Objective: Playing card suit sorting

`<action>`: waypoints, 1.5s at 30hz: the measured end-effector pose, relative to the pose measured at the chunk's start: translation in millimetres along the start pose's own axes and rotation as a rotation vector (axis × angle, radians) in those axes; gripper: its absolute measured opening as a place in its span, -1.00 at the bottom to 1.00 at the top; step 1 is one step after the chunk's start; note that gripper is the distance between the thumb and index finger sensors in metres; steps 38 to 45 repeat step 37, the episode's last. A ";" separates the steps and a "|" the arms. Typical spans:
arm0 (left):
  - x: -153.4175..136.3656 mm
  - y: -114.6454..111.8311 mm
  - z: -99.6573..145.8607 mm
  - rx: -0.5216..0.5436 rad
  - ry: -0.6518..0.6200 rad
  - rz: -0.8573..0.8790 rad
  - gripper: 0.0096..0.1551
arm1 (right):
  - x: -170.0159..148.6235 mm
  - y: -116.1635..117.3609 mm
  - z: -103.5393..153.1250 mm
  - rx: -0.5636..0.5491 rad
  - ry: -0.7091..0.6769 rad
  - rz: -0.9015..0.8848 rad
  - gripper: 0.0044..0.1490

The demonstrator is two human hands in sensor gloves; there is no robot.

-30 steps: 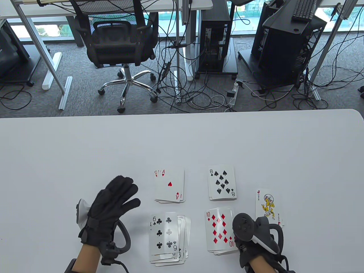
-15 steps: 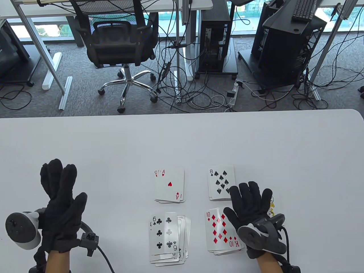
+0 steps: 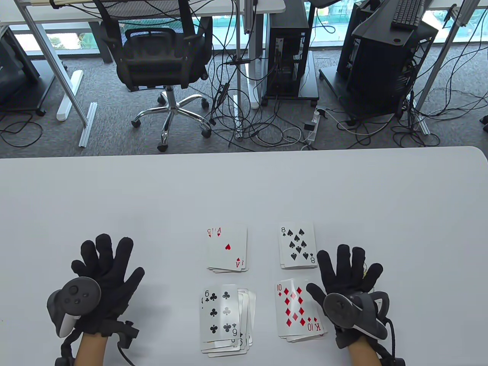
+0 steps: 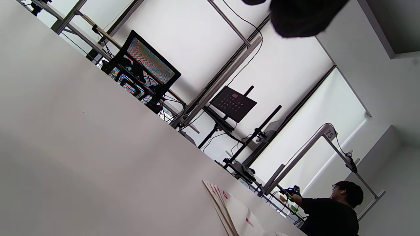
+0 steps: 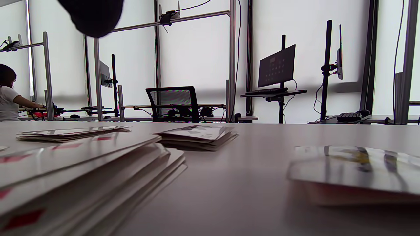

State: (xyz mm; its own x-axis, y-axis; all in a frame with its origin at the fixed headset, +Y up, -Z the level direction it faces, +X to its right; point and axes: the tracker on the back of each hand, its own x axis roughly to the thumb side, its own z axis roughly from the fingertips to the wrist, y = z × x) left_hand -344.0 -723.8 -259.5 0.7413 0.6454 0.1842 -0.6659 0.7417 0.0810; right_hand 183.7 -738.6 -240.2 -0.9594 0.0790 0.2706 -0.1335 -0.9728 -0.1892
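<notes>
Lying seemingly under right hand (image 3: 349,280) fingers (image 3: 343,257): joker card (image 5: 354,170).

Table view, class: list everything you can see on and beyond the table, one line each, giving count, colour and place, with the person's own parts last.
Table: one, white, fills the lower half.
Hearts pile: one, red ace on top, far left of the four piles.
Spades pile: one, black 8 on top, far right.
Clubs pile: one, black 6 on top, near left, fanned loosely.
Diamonds pile: one, red 10 on top, near right.
Joker card: one, yellow showing, mostly hidden under the right hand.
Office chair: one, black, on the floor beyond the table.
Computer towers: at least two, black, on the floor behind.
Left hand: black glove, fingers spread, left of the piles.
Right hand: black glove, fingers spread over the joker.
</notes>
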 end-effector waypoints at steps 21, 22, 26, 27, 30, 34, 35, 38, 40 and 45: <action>-2.4 -4.5 -0.4 0.009 -0.002 0.035 -0.19 | -12.2 -6.0 3.6 -0.021 0.085 -0.051 0.00; -2.3 -4.6 -0.4 0.008 -0.001 0.037 -0.20 | -12.1 -5.9 3.7 -0.022 0.084 -0.056 0.00; -1.7 -4.7 0.0 0.007 0.004 0.038 -0.20 | -8.3 -4.5 2.9 -0.021 0.068 -0.064 0.00; -1.7 -4.7 0.0 0.008 0.004 0.038 -0.20 | -8.0 -4.4 2.8 -0.021 0.067 -0.065 -0.01; -2.1 -4.4 0.2 0.014 0.004 0.041 -0.20 | -8.2 -4.0 2.8 -0.019 0.067 -0.068 -0.01; -2.6 -4.3 0.2 0.015 0.005 0.041 -0.20 | -8.6 -3.2 2.7 -0.019 0.070 -0.073 0.00; -2.6 -4.4 0.2 0.014 0.005 0.041 -0.20 | -8.6 -3.1 2.7 -0.019 0.070 -0.072 -0.01; -2.7 -4.4 0.2 0.013 0.004 0.040 -0.20 | -8.9 -2.8 2.7 -0.021 0.071 -0.071 0.00; -2.7 -4.4 0.2 0.013 0.004 0.040 -0.20 | -8.9 -2.8 2.7 -0.021 0.071 -0.071 0.00; -2.7 -4.4 0.2 0.013 0.004 0.040 -0.20 | -8.9 -2.8 2.7 -0.021 0.071 -0.071 0.00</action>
